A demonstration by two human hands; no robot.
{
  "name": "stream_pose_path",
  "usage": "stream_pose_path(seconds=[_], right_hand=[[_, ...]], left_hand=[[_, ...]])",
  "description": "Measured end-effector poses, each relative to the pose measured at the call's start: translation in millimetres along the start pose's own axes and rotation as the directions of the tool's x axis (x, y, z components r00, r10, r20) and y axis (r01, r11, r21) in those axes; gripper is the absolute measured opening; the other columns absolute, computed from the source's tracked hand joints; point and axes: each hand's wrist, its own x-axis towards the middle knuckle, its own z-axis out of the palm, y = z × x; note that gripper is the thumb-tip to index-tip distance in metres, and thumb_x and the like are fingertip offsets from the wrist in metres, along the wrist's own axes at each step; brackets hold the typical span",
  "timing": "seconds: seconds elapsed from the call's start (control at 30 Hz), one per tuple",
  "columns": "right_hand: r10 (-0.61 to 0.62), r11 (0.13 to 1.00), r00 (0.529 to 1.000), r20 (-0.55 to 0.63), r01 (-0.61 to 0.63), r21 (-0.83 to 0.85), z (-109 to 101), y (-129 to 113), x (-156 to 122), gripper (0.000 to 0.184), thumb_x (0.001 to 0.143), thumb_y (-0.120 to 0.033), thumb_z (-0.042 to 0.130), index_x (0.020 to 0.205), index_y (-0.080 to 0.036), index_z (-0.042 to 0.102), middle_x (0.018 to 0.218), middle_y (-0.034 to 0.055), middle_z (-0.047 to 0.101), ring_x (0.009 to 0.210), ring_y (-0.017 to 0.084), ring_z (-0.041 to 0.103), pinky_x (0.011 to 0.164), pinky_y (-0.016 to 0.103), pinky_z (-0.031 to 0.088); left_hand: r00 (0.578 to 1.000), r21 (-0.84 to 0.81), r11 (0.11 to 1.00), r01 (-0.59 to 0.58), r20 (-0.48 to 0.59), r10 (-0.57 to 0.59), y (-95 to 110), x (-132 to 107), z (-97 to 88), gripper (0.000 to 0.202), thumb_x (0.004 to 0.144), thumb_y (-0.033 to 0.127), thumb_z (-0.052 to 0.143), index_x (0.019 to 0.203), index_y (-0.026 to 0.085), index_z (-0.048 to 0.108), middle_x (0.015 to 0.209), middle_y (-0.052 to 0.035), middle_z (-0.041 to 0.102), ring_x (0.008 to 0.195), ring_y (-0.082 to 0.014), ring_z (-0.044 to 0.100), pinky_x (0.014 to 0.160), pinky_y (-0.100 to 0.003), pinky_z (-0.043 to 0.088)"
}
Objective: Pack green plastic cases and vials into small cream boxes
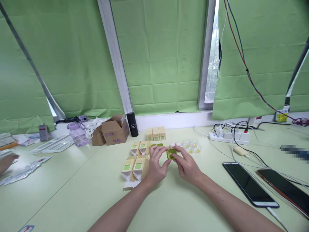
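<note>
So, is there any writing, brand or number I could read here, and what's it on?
Nothing is legible enough to quote.
Brown cardboard box: purple print, too blurred.
Black cylinder: white emblem, too small.
Cream cartons: fine print by green panels, too small.
Yellow-labelled item: too blurred.
Small green container: no lettering visible.

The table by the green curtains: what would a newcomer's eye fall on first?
Probably the green curtains, filling most of the upper half behind the table. Then, near the middle, the left hand and right hand hold a small green container, with small tan boxes to its left. Two dark-screened phones lie at the right.
</note>
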Motion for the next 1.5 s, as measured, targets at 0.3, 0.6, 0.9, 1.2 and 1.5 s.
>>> stream_pose_path(seconds=[0.3,0.6,0.9,1.2,1.5], right_hand=[[0.063,0.996,0.998,0.009,-0.063,0.057,1,1,-2,0.041,0.102,-0.008,0.044,0.137,-0.023,0.057,0.138,0.0188,0.058,0.129,0.029,0.061,0.099,0.050,0.060],[0.205,0.964,0.979,-0.023,-0.197,0.178,3,1,-4,0.028,0.105,-0.016,0.048,0.127,-0.024,0.063,0.140,0.0165,0.062,0.135,0.029,0.060,0.108,0.053,0.056],[0.619,0.654,0.784,0.048,-0.549,0.520,9,4,2,0.030,0.106,-0.049,0.050,0.098,-0.022,0.062,0.092,0.0058,0.073,0.083,0.020,0.072,0.081,0.036,0.062],[0.670,0.596,0.729,0.144,-0.643,0.481,8,-3,0,0.042,0.104,-0.061,0.046,0.089,-0.023,0.057,0.071,0.0021,0.068,0.066,0.020,0.067,0.065,0.031,0.054],[0.692,0.551,0.689,0.215,-0.696,0.460,10,-3,-2,0.047,0.102,-0.067,0.045,0.088,-0.024,0.058,0.062,-0.0002,0.066,0.057,0.019,0.065,0.058,0.030,0.049]], left_hand=[[1.000,0.001,1.000,0.002,0.002,-0.002,1,1,-0.2,0.034,0.091,0.023,0.070,0.125,0.026,0.066,0.121,-0.0113,0.067,0.121,-0.0305,0.051,0.103,-0.053,0.048],[0.999,-0.004,0.999,0.036,0.010,-0.036,5,3,-2.2,0.035,0.095,0.031,0.067,0.130,0.025,0.066,0.124,-0.0118,0.068,0.123,-0.0308,0.051,0.106,-0.053,0.046],[1.000,0.020,1.000,0.019,-0.016,-0.019,0,3,-2.2,0.034,0.098,0.022,0.058,0.132,0.025,0.063,0.124,-0.0105,0.070,0.124,-0.0296,0.052,0.107,-0.051,0.045],[0.993,0.004,0.999,0.034,0.110,-0.035,2,0,1.4,0.061,0.086,0.010,0.068,0.142,0.031,0.056,0.140,-0.0097,0.059,0.135,-0.0316,0.043,0.114,-0.056,0.040],[0.984,-0.025,0.995,0.091,0.157,-0.086,-1,-1,6.1,0.052,0.085,0.007,0.068,0.130,0.033,0.067,0.132,-0.0077,0.060,0.134,-0.0297,0.045,0.115,-0.055,0.041]])
